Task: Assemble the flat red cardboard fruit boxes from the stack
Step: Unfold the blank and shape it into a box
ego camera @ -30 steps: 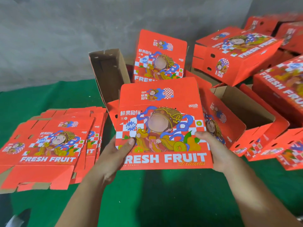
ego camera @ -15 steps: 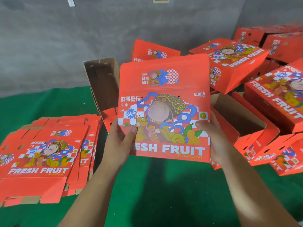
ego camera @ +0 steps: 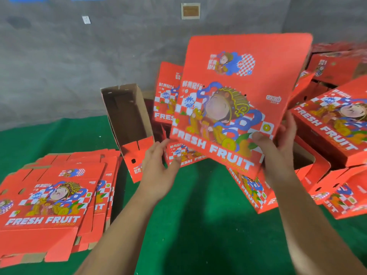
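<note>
Grey concrete wall [ego camera: 59,62] closes the room behind, with a small brown plaque [ego camera: 190,10] and a white tag fixed to it. Green cloth-covered tabletop [ego camera: 208,225] carries everything: at the right a heap of assembled red printed cardboard fruit boxes [ego camera: 333,120], at the left the stack of flat red cardboard box blanks [ego camera: 53,197], and behind the middle one open brown-lined cardboard tray [ego camera: 127,114] standing on end.

Raised and tilted over the middle is a red printed cardboard box panel [ego camera: 234,100], blurred in the picture. It seems held only by the right hand [ego camera: 276,147], thumb on the printed face and fingers behind its lower right edge. The left hand [ego camera: 160,167] is spread with relaxed fingers, just beside the lower left corner, gripping nothing.

With a one-sided pinch, the panel could swing, crease at a score line or slip onto the boxes below.
</note>
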